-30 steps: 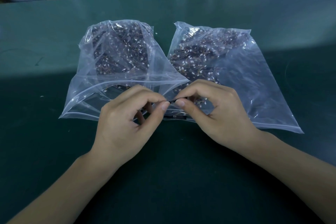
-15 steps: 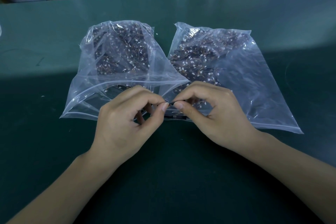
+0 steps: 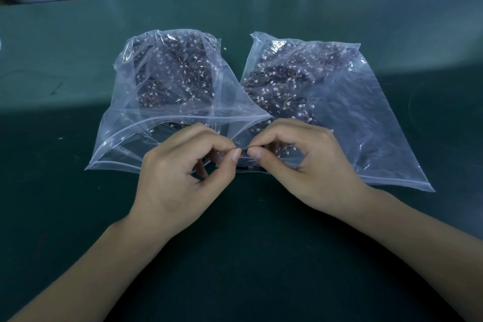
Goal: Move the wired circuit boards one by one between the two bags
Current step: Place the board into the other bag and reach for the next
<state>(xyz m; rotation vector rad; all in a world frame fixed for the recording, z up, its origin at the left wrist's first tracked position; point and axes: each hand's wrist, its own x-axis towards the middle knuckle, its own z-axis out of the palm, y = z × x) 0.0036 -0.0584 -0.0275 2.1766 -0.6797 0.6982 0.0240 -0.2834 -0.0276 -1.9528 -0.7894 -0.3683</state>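
1. Left hand [image 3: 180, 178] and right hand [image 3: 308, 167] pinch one dark circuit board [image 3: 243, 150] between fingertips, at six o'clock of both bags.
2. Left bag [image 3: 146, 102] gapes at nine o'clock; right bag [image 3: 366, 117] lies at three.
3. Advice: free trailing wires before lifting.

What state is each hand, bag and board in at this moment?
left hand: pinches the held board's end
right hand: pinches its other end
held board: outside both bags
left bag: mouth open, holds boards
right bag: lies flat, holds boards
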